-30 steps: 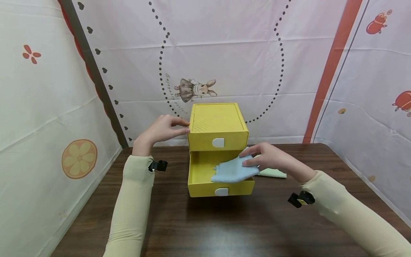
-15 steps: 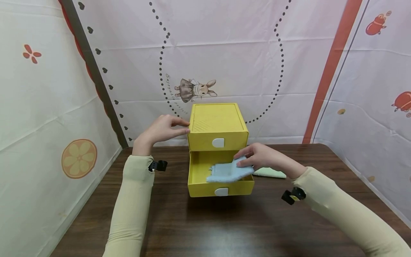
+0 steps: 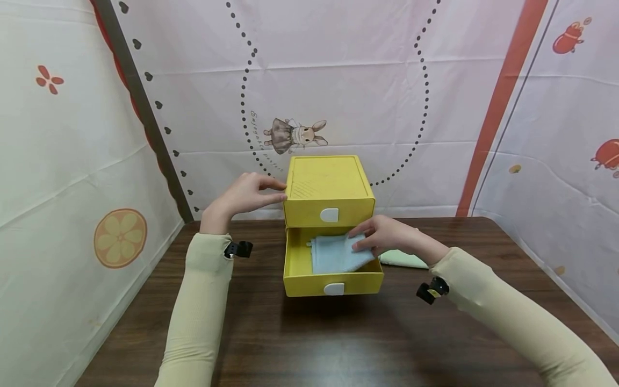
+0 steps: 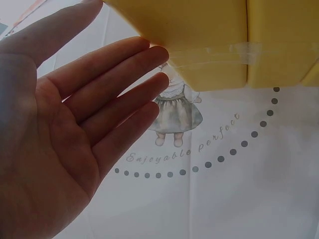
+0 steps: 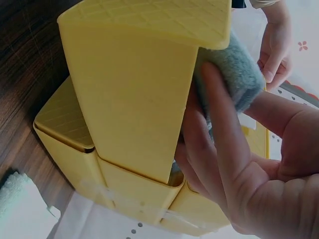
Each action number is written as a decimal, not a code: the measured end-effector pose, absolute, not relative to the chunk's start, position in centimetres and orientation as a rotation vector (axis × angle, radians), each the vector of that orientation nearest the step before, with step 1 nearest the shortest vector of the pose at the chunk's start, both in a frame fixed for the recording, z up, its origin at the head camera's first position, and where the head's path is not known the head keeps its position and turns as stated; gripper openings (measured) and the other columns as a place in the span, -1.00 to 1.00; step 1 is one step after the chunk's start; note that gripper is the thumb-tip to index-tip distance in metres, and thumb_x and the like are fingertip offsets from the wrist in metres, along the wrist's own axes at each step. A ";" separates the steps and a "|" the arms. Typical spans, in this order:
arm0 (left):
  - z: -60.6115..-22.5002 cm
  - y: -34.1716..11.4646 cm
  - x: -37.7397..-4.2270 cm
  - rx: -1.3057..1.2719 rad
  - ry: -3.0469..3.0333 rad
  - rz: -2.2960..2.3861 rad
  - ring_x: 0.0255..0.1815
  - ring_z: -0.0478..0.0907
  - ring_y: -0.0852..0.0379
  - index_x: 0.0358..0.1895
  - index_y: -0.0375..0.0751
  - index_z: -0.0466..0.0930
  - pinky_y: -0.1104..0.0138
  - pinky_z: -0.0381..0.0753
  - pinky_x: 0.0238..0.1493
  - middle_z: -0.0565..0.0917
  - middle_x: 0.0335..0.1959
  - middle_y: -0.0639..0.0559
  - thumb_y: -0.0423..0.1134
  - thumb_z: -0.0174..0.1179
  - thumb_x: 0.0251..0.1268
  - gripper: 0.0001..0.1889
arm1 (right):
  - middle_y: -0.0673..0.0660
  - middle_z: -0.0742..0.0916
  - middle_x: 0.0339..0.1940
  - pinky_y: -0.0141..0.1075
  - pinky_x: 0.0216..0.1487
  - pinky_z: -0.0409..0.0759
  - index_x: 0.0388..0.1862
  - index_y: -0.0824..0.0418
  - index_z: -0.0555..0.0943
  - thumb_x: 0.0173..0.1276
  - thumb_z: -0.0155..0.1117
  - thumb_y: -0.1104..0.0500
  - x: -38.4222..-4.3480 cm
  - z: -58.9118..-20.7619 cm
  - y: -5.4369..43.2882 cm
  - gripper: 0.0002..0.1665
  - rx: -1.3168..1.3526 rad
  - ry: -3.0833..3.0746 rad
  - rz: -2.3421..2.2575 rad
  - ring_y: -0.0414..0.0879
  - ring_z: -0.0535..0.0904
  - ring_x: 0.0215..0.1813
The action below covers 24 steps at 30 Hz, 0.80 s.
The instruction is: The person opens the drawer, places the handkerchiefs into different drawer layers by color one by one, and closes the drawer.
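A yellow drawer cabinet (image 3: pixel 329 177) stands at the middle of the table's far side, its middle drawer (image 3: pixel 304 286) pulled out. A folded light blue towel (image 3: pixel 333 257) lies mostly inside that drawer. My right hand (image 3: pixel 398 237) pinches the towel's right part between thumb and fingers; in the right wrist view, the towel (image 5: pixel 237 72) shows beside the drawer wall. My left hand (image 3: pixel 244 193) touches the left edge of the cabinet's top section. Its fingers are straight in the left wrist view, and the thumb tip meets the yellow side.
A pale green towel (image 3: pixel 403 259) lies on the brown wooden table (image 3: pixel 333 344), right of the cabinet and partly behind my right hand. Printed cloth (image 3: pixel 338 80) hangs behind the table and along both sides. White tabs (image 3: pixel 330 215) mark the drawer fronts.
My right hand has moved left and slightly down with the blue towel, which now lies flatter and further inside the drawer. The left hand has stayed against the cabinet.
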<state>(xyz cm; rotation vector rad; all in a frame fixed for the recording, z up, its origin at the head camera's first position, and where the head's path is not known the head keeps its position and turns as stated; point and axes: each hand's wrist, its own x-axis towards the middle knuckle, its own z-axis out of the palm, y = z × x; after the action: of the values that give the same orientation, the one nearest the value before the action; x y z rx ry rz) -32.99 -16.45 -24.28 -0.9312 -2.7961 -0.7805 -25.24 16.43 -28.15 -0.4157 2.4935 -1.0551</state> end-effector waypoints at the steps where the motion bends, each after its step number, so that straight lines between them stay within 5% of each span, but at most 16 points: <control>1: -24.3 -16.5 -33.0 -0.932 -2.796 -0.775 0.11 0.57 0.02 0.11 -0.05 0.60 0.07 0.52 0.12 0.64 0.09 -0.02 0.16 0.20 0.21 -0.50 | 0.25 0.64 -0.02 -0.28 -0.20 0.65 0.20 0.29 0.53 0.28 0.31 0.13 -25.3 -28.1 16.4 -0.47 -0.414 2.489 -1.055 -0.18 0.57 -0.27; 24: -24.4 -16.4 -33.0 -0.918 -2.782 -0.798 0.10 0.57 0.03 0.09 -0.05 0.62 0.08 0.53 0.11 0.66 0.07 -0.01 0.13 0.23 0.20 -0.53 | 0.23 0.64 -0.25 -0.13 -0.23 0.70 0.23 0.39 0.46 0.20 0.34 0.33 -25.7 -26.8 16.2 -0.41 -0.427 2.420 -0.937 -0.12 0.62 -0.39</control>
<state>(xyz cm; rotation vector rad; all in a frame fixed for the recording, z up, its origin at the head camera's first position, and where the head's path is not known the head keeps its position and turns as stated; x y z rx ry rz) -32.95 -16.38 -24.36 -0.9177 -2.7823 -0.7978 -25.66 16.20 -26.84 -0.4267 2.4199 -0.9367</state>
